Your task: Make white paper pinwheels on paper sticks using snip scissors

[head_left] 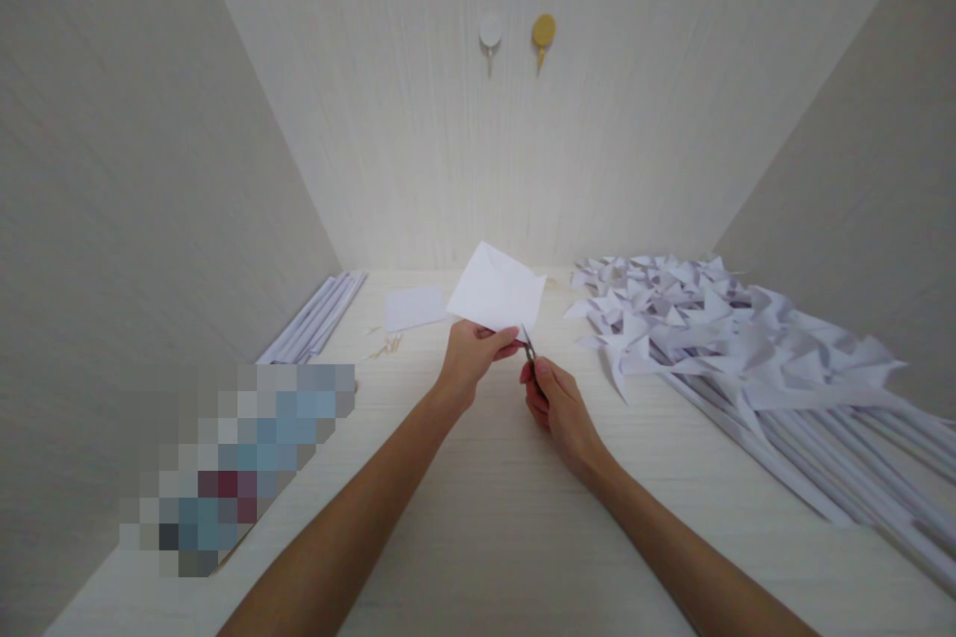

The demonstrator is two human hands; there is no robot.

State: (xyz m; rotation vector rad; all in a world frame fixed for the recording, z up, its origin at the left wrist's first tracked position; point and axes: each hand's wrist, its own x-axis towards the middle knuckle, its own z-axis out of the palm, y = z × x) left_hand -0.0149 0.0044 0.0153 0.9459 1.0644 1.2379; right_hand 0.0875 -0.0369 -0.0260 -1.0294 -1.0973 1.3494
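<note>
Where three pale walls meet it, the surface (pixel 478 518) stretches light and wood-grained under both forearms. Largest on it is the heap of paper pinwheels (pixel 747 348) at the right, their folded heads piled toward the back wall and their rolled white sticks fanning out toward the near right edge. Opposite, along the left wall, lies a smaller bundle of rolled sticks (pixel 314 318), with a blurred patch just in front of it. A flat sheet (pixel 414 308) rests near the back, left of centre. Above the middle of the surface, the paper (pixel 497 291) is held up, tilted, one corner pointing at the back wall. The left hand (pixel 470 358) has its grip closed on the paper's lower edge, thumb on top. Just beside it, the right hand (pixel 557 403) has its grip closed around small scissors (pixel 529 350), whose blades meet the paper's lower right edge. On the back wall hang two hooks, white (pixel 490 32) and yellow (pixel 544 30).
</note>
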